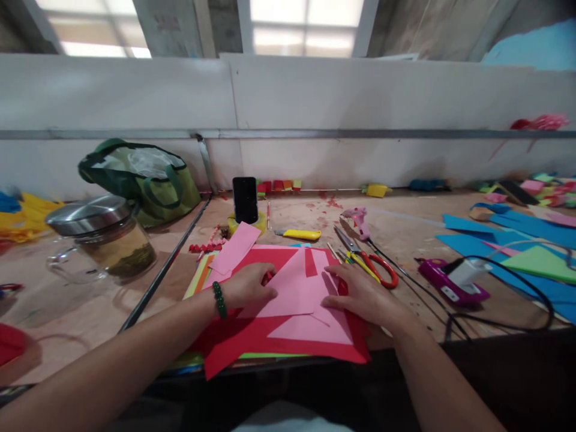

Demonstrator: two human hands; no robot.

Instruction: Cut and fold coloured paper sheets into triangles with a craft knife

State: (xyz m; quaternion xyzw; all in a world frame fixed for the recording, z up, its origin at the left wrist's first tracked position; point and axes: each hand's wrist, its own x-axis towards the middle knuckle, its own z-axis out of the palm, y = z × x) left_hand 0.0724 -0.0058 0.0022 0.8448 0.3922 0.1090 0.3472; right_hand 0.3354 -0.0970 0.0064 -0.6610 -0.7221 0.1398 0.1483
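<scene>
Pink folded paper sheet (294, 291) lies on a red paper sheet (252, 345) on the bench (292, 210). My left hand (247, 288) curls at its 9 o'clock edge, and I cannot tell if it grips. My right hand (364, 297) lies flat, fingers spread, at 3 o'clock.

Just behind the left hand (249, 287), a bracelet (219, 299) rings the wrist: 1 strand of round, glossy, dark green beads, all much alike. Behind it the left forearm (135, 354) is uncovered down to the picture's lower edge. The right forearm (441, 378), behind the right hand (364, 297), is uncovered too. Between the 2 forearms, well behind both hands, shows a patch of pale grey-white cloth (292, 423); which garment it is cannot be told.
</scene>
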